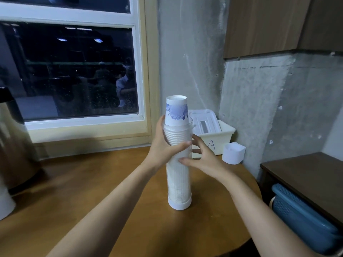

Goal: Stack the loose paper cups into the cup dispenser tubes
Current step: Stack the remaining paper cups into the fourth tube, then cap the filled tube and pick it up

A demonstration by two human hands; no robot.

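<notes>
Dim indoor light filled my view, ceiling lamps glared in the dark window (74, 75), and the left edge blurred and bowed.

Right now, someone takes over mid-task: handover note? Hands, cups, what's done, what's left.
Left hand grips the upper part of the dispenser tube, upright on the table. Right hand open, fingers spread against the tube's side.
Done: tube packed with upside-down cups; top cup, blue print, sticks out above the rim.
Left: seat that cup if it goes; white cup-like item by the bin may need stacking, cannot tell.
</notes>
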